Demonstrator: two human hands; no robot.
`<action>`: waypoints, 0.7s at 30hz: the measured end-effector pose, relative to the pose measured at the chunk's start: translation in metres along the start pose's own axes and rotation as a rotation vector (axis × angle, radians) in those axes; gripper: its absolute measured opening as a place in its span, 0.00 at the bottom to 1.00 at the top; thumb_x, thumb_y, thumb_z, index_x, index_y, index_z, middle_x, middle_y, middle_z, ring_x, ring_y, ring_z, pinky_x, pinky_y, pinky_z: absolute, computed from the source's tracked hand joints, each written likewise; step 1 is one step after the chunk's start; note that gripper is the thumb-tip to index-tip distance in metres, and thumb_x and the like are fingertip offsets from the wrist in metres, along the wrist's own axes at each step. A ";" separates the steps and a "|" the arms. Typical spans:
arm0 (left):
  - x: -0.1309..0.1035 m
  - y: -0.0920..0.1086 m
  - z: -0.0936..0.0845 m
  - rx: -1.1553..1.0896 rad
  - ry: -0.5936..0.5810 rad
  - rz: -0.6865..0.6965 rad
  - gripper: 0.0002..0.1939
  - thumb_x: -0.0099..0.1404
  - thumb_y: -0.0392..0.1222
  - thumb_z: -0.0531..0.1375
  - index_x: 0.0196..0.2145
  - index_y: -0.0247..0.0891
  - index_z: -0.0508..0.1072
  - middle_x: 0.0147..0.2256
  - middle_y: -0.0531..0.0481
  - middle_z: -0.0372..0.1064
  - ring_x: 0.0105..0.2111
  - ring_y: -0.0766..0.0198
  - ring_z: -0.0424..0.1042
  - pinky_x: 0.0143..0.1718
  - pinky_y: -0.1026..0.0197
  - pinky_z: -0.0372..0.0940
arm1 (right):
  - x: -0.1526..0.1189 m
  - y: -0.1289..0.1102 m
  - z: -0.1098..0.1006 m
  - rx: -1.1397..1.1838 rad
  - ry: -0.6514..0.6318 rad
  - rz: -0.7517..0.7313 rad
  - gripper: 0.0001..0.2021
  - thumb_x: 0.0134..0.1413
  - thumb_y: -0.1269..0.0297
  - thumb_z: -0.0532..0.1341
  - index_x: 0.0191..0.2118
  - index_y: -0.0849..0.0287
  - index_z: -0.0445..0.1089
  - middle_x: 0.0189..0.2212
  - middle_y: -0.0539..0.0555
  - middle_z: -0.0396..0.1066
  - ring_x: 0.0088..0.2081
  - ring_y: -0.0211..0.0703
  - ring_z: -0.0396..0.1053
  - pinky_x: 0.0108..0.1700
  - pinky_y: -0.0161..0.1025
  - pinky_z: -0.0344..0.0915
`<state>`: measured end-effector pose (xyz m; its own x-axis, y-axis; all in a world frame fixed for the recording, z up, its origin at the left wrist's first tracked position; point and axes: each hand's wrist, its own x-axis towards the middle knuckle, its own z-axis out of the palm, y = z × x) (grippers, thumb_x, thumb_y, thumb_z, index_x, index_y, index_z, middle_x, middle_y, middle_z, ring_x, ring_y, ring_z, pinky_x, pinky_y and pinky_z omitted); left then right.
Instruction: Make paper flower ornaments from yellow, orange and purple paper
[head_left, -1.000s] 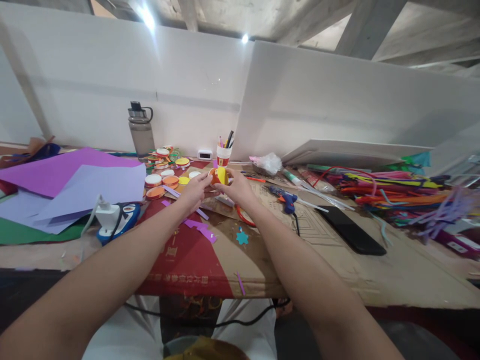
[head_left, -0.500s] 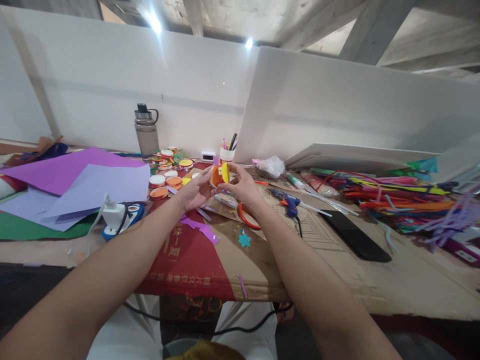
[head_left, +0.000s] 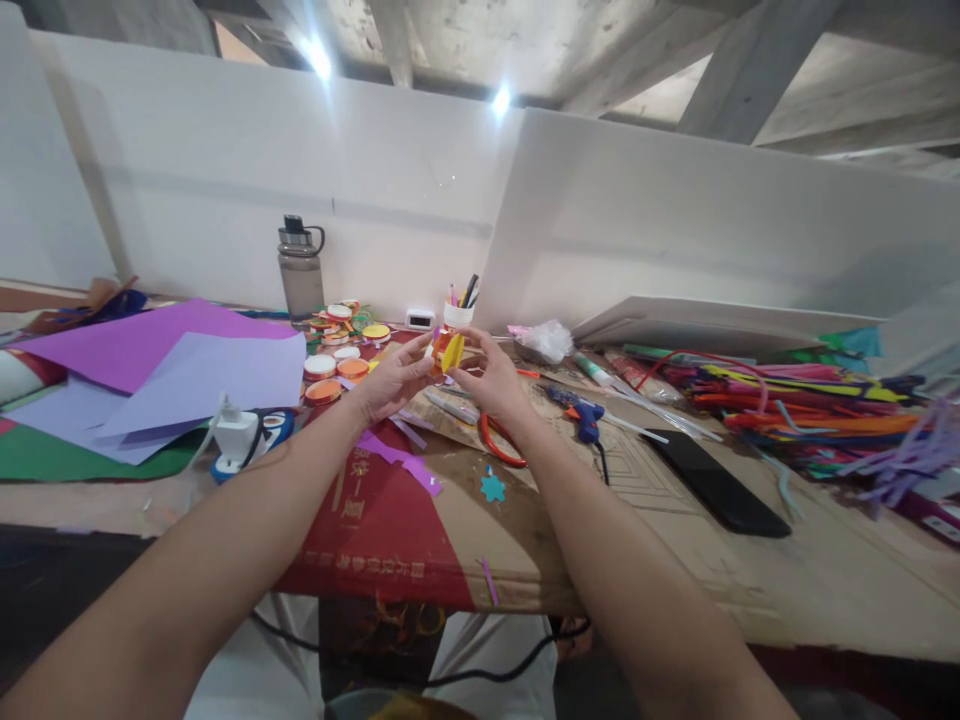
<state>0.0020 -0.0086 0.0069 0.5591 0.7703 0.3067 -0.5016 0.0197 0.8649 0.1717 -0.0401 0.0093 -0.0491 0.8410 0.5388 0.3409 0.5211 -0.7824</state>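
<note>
Here my left hand [head_left: 396, 380] and right hand [head_left: 493, 378] are, clamped on the yellow piece [head_left: 452, 353] from either side, in front of the cup [head_left: 459, 316]! Nearer me on the surface [head_left: 397, 550] lies the blue cutout [head_left: 493, 486], the glue gun [head_left: 589, 418] off to the right.

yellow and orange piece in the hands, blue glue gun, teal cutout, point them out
Yellow and orange piece [head_left: 453, 353]: head view, on its yellow part
Blue glue gun [head_left: 589, 420]: head view, on its body
Teal cutout [head_left: 493, 486]: head view, on its centre
</note>
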 end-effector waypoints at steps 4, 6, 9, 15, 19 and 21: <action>0.001 0.000 0.001 0.005 0.032 0.036 0.25 0.50 0.40 0.71 0.48 0.42 0.75 0.51 0.44 0.71 0.48 0.59 0.72 0.48 0.59 0.65 | 0.000 0.001 0.000 0.009 0.025 -0.019 0.26 0.48 0.68 0.62 0.56 0.52 0.63 0.49 0.56 0.69 0.37 0.40 0.70 0.40 0.40 0.72; 0.001 -0.001 0.001 0.008 0.035 0.058 0.25 0.50 0.39 0.71 0.48 0.42 0.75 0.51 0.44 0.71 0.49 0.57 0.71 0.50 0.58 0.64 | -0.001 -0.001 0.001 0.023 -0.034 -0.045 0.28 0.48 0.68 0.62 0.58 0.50 0.62 0.49 0.55 0.69 0.38 0.40 0.70 0.40 0.40 0.72; 0.002 -0.003 0.000 0.013 0.030 0.070 0.27 0.51 0.40 0.71 0.50 0.41 0.74 0.51 0.43 0.71 0.50 0.56 0.71 0.53 0.55 0.63 | -0.004 -0.005 0.002 0.024 -0.077 -0.100 0.31 0.47 0.67 0.65 0.58 0.47 0.61 0.51 0.55 0.67 0.40 0.40 0.71 0.42 0.41 0.73; 0.003 -0.009 -0.007 0.041 -0.010 0.058 0.31 0.52 0.38 0.70 0.55 0.42 0.70 0.51 0.42 0.71 0.52 0.53 0.69 0.54 0.51 0.62 | -0.007 -0.005 0.003 -0.047 0.042 -0.188 0.29 0.46 0.68 0.68 0.55 0.45 0.65 0.51 0.55 0.62 0.37 0.39 0.71 0.38 0.40 0.74; 0.003 -0.011 -0.010 0.049 -0.018 0.061 0.31 0.53 0.38 0.69 0.54 0.44 0.70 0.50 0.43 0.72 0.52 0.53 0.70 0.53 0.51 0.64 | -0.007 -0.006 0.003 -0.113 0.032 -0.248 0.30 0.47 0.70 0.67 0.57 0.44 0.65 0.49 0.54 0.64 0.37 0.39 0.70 0.40 0.42 0.74; 0.004 -0.011 -0.011 0.047 -0.009 0.065 0.31 0.53 0.38 0.70 0.54 0.44 0.70 0.50 0.43 0.72 0.52 0.54 0.70 0.52 0.52 0.65 | -0.007 -0.006 0.003 -0.140 0.032 -0.264 0.30 0.48 0.70 0.67 0.58 0.44 0.64 0.49 0.54 0.64 0.38 0.39 0.70 0.41 0.42 0.74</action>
<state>0.0023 0.0013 -0.0064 0.5325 0.7629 0.3666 -0.5056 -0.0606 0.8606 0.1677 -0.0488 0.0093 -0.1244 0.6727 0.7294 0.4467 0.6944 -0.5642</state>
